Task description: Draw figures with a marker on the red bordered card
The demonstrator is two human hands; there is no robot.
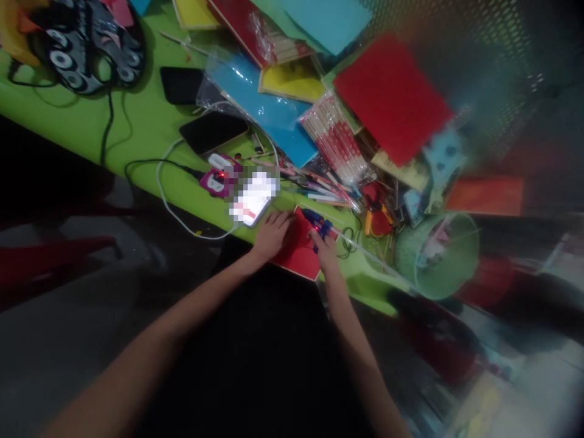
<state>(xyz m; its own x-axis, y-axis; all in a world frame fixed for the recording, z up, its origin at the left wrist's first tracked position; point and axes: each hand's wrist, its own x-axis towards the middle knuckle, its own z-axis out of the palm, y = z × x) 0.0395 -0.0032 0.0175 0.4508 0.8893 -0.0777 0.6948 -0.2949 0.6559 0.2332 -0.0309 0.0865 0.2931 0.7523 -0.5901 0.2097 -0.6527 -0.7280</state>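
A red sheet with a pale edge (298,260) lies at the front edge of the green table. My left hand (272,236) rests on its left side, fingers laid out over the surface. Over its right half, my right hand (325,248) is wrapped round a blue glue gun (314,218) with a small red light. A long translucent glue stick (369,254) trails from the gun's back toward the lower right. Just left of my left hand lies a lit phone (255,198) with a white cable; its screen is partly pixelated.
A purple power strip (216,181) and dark phones (214,132) lie to the left. Packaged sticks (335,137), coloured sheets (395,97) and orange-handled pliers (378,214) crowd the back. A green basket (438,255) stands right. A patterned bag (91,45) sits far left.
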